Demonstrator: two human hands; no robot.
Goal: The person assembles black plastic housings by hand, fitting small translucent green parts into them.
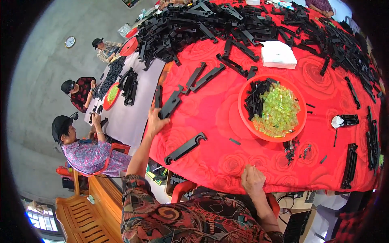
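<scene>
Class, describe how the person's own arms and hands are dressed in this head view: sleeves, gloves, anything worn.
Both hands are bare, no gloves: left hand, right hand. The forearms are uncovered too. The sleeves end near the elbows, in a busy patterned fabric of dark, red, orange and teal. No watch or rings can be made out.

Open red tablecloth (219,117) between your left hand (156,122) and the orange bowl (247,121), one black bracket (185,148) lying across it, your right hand (252,179) at the near edge with bare cloth ahead, piled black parts (210,24) blocking the far side, a white box (278,54) beyond the bowl.
</scene>
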